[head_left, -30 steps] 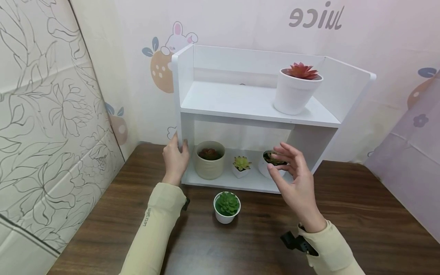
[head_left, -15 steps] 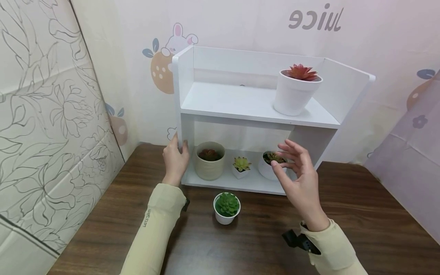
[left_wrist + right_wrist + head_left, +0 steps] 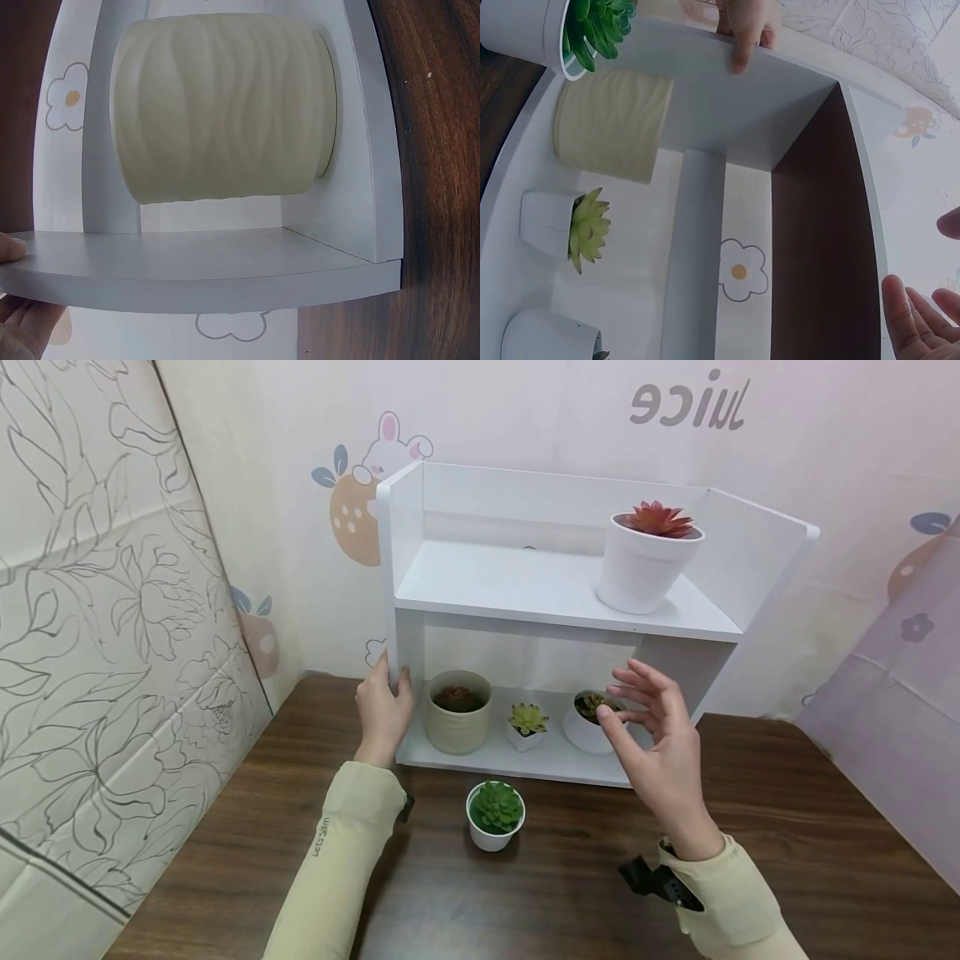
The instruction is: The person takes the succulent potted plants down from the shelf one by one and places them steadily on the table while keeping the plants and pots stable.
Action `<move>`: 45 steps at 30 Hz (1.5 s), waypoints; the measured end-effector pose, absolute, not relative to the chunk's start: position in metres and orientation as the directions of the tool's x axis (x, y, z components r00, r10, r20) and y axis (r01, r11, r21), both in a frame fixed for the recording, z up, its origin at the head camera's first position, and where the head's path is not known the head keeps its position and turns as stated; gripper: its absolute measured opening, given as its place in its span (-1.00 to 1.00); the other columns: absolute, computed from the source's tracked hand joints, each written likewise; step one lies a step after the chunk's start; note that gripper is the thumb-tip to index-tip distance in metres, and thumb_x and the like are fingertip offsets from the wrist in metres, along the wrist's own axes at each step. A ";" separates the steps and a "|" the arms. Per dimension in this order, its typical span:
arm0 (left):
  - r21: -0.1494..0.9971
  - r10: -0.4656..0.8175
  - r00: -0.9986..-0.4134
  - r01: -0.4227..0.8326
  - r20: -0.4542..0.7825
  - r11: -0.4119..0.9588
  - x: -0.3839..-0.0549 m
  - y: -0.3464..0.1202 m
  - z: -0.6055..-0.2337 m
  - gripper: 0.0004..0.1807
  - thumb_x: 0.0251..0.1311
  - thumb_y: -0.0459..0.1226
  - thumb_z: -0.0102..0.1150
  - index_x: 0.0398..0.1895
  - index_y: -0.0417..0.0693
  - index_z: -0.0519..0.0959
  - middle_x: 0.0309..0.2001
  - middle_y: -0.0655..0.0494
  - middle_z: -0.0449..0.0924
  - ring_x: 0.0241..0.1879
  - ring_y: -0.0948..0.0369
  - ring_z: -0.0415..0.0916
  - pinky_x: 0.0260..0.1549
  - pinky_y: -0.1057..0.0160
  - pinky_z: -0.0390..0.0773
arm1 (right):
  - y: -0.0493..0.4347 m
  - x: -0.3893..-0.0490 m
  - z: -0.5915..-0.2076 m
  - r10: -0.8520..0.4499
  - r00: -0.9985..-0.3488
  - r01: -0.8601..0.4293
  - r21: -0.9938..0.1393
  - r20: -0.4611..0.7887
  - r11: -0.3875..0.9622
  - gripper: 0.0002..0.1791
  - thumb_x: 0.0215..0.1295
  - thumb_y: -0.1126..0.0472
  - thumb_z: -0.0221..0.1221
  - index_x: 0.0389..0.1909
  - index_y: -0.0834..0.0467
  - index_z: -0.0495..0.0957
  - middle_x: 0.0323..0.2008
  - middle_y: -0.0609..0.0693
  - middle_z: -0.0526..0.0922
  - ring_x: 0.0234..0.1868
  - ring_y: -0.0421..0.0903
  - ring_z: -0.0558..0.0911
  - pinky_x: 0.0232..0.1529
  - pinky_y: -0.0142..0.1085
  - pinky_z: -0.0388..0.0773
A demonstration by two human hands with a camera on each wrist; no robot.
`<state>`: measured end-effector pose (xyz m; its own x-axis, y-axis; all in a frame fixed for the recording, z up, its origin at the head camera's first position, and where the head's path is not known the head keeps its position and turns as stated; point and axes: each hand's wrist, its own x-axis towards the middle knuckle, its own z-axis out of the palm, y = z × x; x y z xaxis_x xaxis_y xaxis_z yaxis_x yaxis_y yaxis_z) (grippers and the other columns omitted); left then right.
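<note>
My left hand (image 3: 382, 710) grips the left side panel of a two-tier white shelf (image 3: 510, 581). In the left wrist view the thumb (image 3: 11, 247) lies on the panel's inner face, the fingers on the outer. My right hand (image 3: 667, 768) hovers before the shelf's lower right part, fingers spread and lightly bent, holding nothing. Behind it stands a round white pot (image 3: 587, 733) with a dark green succulent, partly hidden by the hand. A beige pot (image 3: 459, 728) and a small white pot with a yellow-green succulent (image 3: 527, 718) share that lower tier.
On the upper tier's right stands a white pot with a red succulent (image 3: 651, 568). A small potted green succulent (image 3: 495, 810) is on the brown wooden table (image 3: 555, 893), in front of the shelf. Patterned walls (image 3: 112, 610) rise at the left, back and right.
My right hand has drifted slightly right and up, away from the round white pot, showing more of it. The left hand stays on the side panel.
</note>
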<state>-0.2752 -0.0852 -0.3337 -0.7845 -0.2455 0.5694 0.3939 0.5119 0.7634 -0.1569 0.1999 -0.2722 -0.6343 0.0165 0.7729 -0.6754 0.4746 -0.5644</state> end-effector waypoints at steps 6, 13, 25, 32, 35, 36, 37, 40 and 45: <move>0.749 -0.243 -0.770 0.409 0.590 0.521 -0.276 -0.085 -0.334 -0.58 0.34 -0.38 -0.02 0.24 -0.33 0.39 0.11 -0.32 0.53 0.12 -0.15 0.51 0.00 -0.07 0.57 | 0.201 -0.158 -0.270 0.022 -0.634 -0.675 -0.566 0.773 0.474 -0.33 0.14 0.54 0.20 0.31 0.24 0.30 0.11 0.03 0.51 0.06 -0.24 0.56 -0.13 -0.60 0.49; 0.749 -0.242 -0.772 0.406 0.588 0.524 -0.275 -0.085 -0.333 -0.60 0.35 -0.38 -0.01 0.22 -0.33 0.41 0.11 -0.31 0.53 0.12 -0.15 0.51 0.00 -0.08 0.57 | 0.202 -0.159 -0.267 0.034 -0.641 -0.660 -0.574 0.767 0.485 -0.34 0.15 0.53 0.20 0.31 0.24 0.30 0.11 0.01 0.51 0.05 -0.23 0.56 -0.13 -0.60 0.49; 0.757 -0.242 -0.782 0.393 0.574 0.523 -0.274 -0.085 -0.331 -0.60 0.35 -0.37 -0.02 0.22 -0.34 0.40 0.12 -0.31 0.53 0.13 -0.15 0.50 0.02 -0.08 0.55 | 0.205 -0.160 -0.259 0.055 -0.648 -0.639 -0.582 0.759 0.502 -0.35 0.16 0.51 0.20 0.31 0.23 0.31 0.12 0.00 0.51 0.06 -0.23 0.55 -0.11 -0.60 0.49; 0.757 -0.245 -0.780 0.396 0.576 0.520 -0.275 -0.086 -0.332 -0.60 0.35 -0.37 -0.01 0.22 -0.33 0.41 0.11 -0.31 0.53 0.12 -0.16 0.50 0.01 -0.09 0.56 | 0.207 -0.161 -0.256 0.064 -0.654 -0.632 -0.590 0.754 0.502 -0.34 0.17 0.50 0.20 0.31 0.19 0.31 0.13 0.01 0.51 0.07 -0.23 0.55 -0.11 -0.59 0.49; 0.758 -0.244 -0.781 0.394 0.574 0.520 -0.275 -0.086 -0.333 -0.60 0.35 -0.37 -0.02 0.22 -0.32 0.41 0.11 -0.31 0.53 0.12 -0.16 0.50 0.00 -0.09 0.56 | 0.208 -0.161 -0.255 0.074 -0.656 -0.628 -0.598 0.751 0.497 -0.34 0.17 0.50 0.20 0.31 0.14 0.31 0.13 -0.02 0.51 0.07 -0.23 0.55 -0.10 -0.57 0.49; 0.758 -0.244 -0.782 0.394 0.574 0.521 -0.275 -0.086 -0.333 -0.60 0.35 -0.37 -0.02 0.22 -0.31 0.41 0.11 -0.31 0.53 0.12 -0.16 0.50 0.00 -0.09 0.56 | 0.208 -0.161 -0.254 0.076 -0.658 -0.627 -0.601 0.749 0.496 -0.34 0.18 0.49 0.20 0.31 0.13 0.32 0.13 -0.04 0.51 0.07 -0.23 0.55 -0.10 -0.57 0.49; 0.758 -0.244 -0.782 0.394 0.574 0.520 -0.275 -0.086 -0.333 -0.60 0.35 -0.37 -0.02 0.22 -0.31 0.41 0.11 -0.31 0.53 0.12 -0.16 0.50 0.00 -0.09 0.56 | 0.208 -0.161 -0.253 0.078 -0.659 -0.626 -0.602 0.748 0.495 -0.34 0.18 0.49 0.20 0.31 0.13 0.32 0.13 -0.05 0.51 0.08 -0.23 0.55 -0.10 -0.57 0.49; 0.758 -0.245 -0.782 0.394 0.574 0.519 -0.276 -0.086 -0.333 -0.60 0.35 -0.37 -0.02 0.22 -0.31 0.41 0.11 -0.31 0.53 0.12 -0.16 0.50 0.01 -0.09 0.56 | 0.209 -0.161 -0.252 0.073 -0.658 -0.624 -0.597 0.750 0.504 -0.35 0.18 0.48 0.20 0.31 0.12 0.31 0.13 -0.03 0.51 0.08 -0.24 0.54 -0.10 -0.57 0.49; 0.760 -0.243 -0.784 0.392 0.571 0.518 -0.275 -0.086 -0.333 -0.59 0.35 -0.36 -0.02 0.23 -0.30 0.40 0.12 -0.30 0.53 0.14 -0.15 0.49 0.03 -0.09 0.55 | 0.212 -0.162 -0.250 0.072 -0.650 -0.622 -0.584 0.756 0.521 -0.35 0.18 0.48 0.21 0.31 0.12 0.31 0.14 0.08 0.51 0.08 -0.28 0.55 -0.10 -0.58 0.49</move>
<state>-0.2749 -0.0864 -0.3328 -0.7841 -0.2434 0.5709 0.3923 0.5184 0.7598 -0.1621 0.2124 -0.2496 -0.6502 0.0715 0.7564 -0.6221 0.5213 -0.5841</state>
